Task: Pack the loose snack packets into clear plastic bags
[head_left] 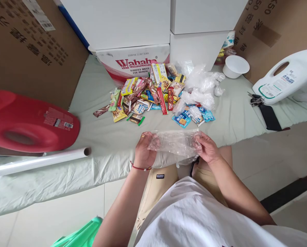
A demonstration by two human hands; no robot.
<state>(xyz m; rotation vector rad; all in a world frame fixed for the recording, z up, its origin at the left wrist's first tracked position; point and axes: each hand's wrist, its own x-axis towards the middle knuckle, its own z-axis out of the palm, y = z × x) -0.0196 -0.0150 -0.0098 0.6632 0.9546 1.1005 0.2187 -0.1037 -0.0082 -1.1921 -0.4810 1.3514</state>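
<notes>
Clock: I set its centre on the clear plastic film, with twelve pointing away from the person.
Clear plastic film: in the air just over the near edge of the green cloth, stretched between two hands; possibly a bag, though I can't make out an opening.
Left hand: at nine o'clock, thumb and fingers closed on one end of the film, seemingly to keep it from crumpling.
Right hand: at three o'clock, pinched closed on the other end; holding both ends apart appears to be what keeps the film spread.
Snack packets: heaped at eleven o'clock against the Wahaha carton, which probably stops the pile sliding back.
Blue packets: at twelve, nearest the film and within easy reach, I'd judge.
Crumpled clear plastic: bunched at one o'clock, beside the snacks.
White bowl: further off at one.
Jugs: red jug at nine, white jug at two, both well apart from the hands, leaving elbow room between.
</notes>
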